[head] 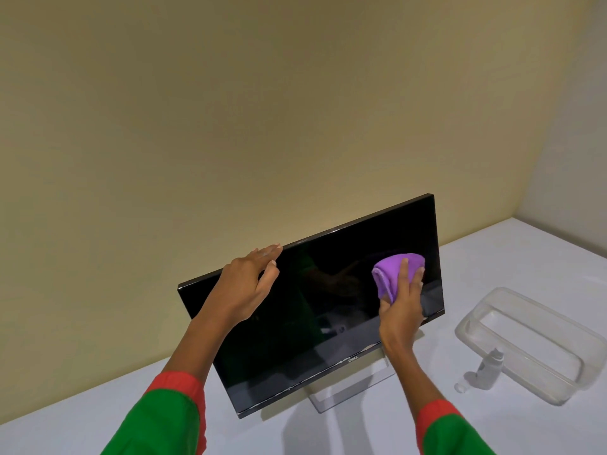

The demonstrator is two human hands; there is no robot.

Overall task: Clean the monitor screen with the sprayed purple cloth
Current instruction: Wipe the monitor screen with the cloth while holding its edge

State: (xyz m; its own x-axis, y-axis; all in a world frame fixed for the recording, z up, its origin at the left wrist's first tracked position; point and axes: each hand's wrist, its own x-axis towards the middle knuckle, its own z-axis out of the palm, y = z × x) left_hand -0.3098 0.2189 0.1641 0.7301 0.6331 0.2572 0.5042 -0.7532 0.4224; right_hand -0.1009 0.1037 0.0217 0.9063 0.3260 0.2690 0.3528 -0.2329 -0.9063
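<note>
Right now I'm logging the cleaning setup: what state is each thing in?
monitor: upright on its stand, screen dark.
purple cloth: bunched, pressed on the screen's right part.
right hand: gripping the cloth.
left hand: open, at the monitor's top edge.
spray bottle: upright, cap off beside it.
clear tray: empty.

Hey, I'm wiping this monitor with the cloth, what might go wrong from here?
The right hand presses the purple cloth high on the monitor; a hard push might tip it back on its stand, though the left hand rests at the top edge. A wide stroke right might knock the spray bottle.
</note>
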